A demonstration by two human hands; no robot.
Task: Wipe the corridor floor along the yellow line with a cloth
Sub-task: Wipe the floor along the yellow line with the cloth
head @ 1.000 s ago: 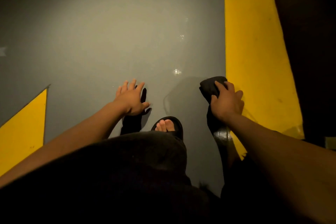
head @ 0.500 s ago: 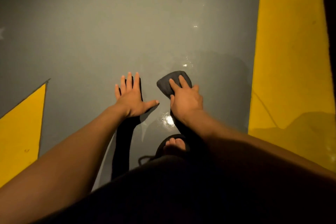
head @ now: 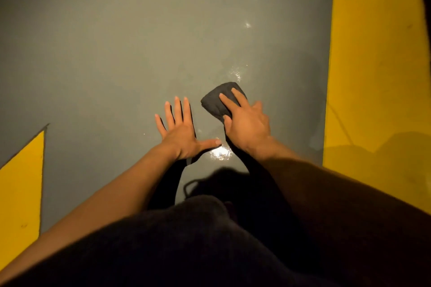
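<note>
- Nearest, at 6 o'clock, dark clothing (head: 186,247) fills the bottom of the view, with both bare forearms reaching out over it.
- The left hand (head: 180,134) lies flat on the grey floor (head: 105,53) just past centre, fingers straight and spread, thumb pointing toward 3 o'clock.
- A bright wet glint (head: 219,153) sits on the floor right beside that thumb tip.
- The right hand (head: 248,123) presses on a bunched dark cloth (head: 218,100), two fingers lying straight across its top and the thumb curled against its near edge.
- The cloth rests on the grey floor, near the left hand and well apart from the yellow line (head: 373,65) at 3 o'clock.
- A yellow wedge (head: 21,182) shows at 8 o'clock.
- Farther off, toward 1 o'clock, smaller wet glints (head: 238,73) shine.
</note>
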